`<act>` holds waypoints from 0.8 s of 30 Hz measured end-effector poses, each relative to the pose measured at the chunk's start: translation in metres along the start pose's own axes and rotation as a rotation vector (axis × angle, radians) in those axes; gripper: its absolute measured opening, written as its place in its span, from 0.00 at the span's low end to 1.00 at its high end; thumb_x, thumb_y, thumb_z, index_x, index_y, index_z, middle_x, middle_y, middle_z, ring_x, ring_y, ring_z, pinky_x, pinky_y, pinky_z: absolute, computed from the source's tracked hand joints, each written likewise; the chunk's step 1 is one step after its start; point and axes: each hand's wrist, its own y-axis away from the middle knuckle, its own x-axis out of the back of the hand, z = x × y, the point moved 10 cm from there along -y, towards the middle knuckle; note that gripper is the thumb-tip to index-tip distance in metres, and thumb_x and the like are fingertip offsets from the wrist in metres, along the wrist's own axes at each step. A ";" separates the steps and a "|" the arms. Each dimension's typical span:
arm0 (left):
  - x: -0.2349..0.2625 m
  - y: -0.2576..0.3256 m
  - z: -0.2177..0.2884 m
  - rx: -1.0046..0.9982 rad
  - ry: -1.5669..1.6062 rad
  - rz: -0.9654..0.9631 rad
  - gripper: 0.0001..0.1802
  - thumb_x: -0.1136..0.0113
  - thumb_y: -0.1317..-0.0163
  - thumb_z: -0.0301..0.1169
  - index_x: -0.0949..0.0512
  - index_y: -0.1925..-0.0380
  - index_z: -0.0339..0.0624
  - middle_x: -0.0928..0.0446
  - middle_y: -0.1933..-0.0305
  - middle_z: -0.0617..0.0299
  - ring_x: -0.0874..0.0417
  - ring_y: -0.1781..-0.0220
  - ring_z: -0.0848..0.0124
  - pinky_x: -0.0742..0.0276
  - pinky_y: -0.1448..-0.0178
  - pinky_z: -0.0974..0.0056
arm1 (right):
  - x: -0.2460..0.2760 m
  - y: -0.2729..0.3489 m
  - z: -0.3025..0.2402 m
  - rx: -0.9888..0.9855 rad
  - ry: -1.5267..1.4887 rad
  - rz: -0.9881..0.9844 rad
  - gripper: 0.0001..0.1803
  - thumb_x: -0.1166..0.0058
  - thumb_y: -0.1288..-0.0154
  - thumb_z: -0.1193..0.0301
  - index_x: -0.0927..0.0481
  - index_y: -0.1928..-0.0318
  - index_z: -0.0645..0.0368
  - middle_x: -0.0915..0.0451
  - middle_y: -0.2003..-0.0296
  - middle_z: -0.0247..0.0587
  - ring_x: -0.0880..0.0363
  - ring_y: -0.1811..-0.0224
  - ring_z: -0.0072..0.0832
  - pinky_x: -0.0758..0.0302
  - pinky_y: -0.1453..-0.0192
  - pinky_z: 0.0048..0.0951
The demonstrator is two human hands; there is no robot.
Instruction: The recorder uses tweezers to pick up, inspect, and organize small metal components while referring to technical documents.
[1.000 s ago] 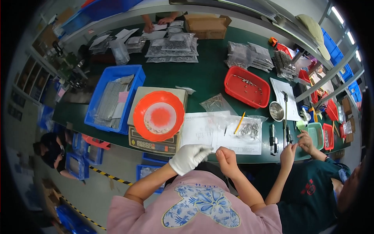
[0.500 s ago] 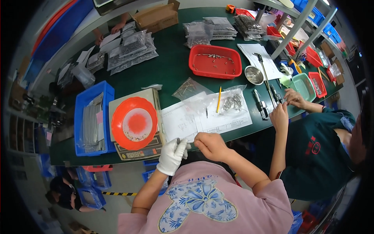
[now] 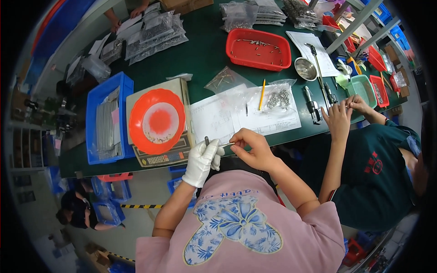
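In a white glove, my left hand (image 3: 203,160) is closed at the table's front edge, with the end of a small dark rod (image 3: 206,140) standing up from its fingers. My bare right hand (image 3: 253,148) pinches a thin metal pin (image 3: 227,144), which spans the gap to the gloved fingers. Whether the pin touches the dark rod is hidden by the glove. Just beyond my hands lie printed drawing sheets (image 3: 212,119). On them are a clear bag of small metal parts (image 3: 278,98) and a yellow pencil (image 3: 262,94).
Left of the sheets, an orange-red dish (image 3: 134,119) sits on a cardboard box (image 3: 181,94), beside a blue bin (image 3: 94,125). A red tray (image 3: 236,58) with scattered pins stands farther back. At right are a steel bowl (image 3: 305,69), calipers (image 3: 314,107) and a co-worker's hands (image 3: 340,117).
The view has shifted, so the table sits higher in the picture. My right hand has opened its grip slightly, and the pin and the dark rod's end now show.
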 end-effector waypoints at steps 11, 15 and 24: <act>0.002 0.001 0.001 -0.030 0.013 0.006 0.16 0.52 0.41 0.38 0.28 0.79 0.35 0.34 0.89 0.66 0.35 0.89 0.80 0.37 0.85 0.77 | 0.002 0.003 0.010 -0.089 -0.092 0.097 0.04 0.50 0.46 0.74 0.28 0.71 0.61 0.29 0.81 0.37 0.30 0.80 0.23 0.33 0.75 0.21; 0.002 0.001 -0.001 -0.026 -0.002 0.026 0.16 0.52 0.41 0.37 0.28 0.79 0.35 0.34 0.89 0.66 0.35 0.89 0.81 0.37 0.85 0.77 | -0.005 0.006 0.015 -0.134 -0.054 0.049 0.04 0.50 0.46 0.74 0.29 0.70 0.61 0.28 0.80 0.38 0.30 0.80 0.24 0.33 0.75 0.22; 0.003 0.000 -0.003 -0.010 0.013 0.019 0.16 0.52 0.42 0.38 0.28 0.78 0.35 0.34 0.88 0.66 0.34 0.88 0.81 0.36 0.85 0.77 | -0.006 0.005 0.014 -0.072 -0.178 0.077 0.07 0.53 0.44 0.73 0.32 0.66 0.62 0.28 0.77 0.34 0.30 0.77 0.21 0.34 0.73 0.19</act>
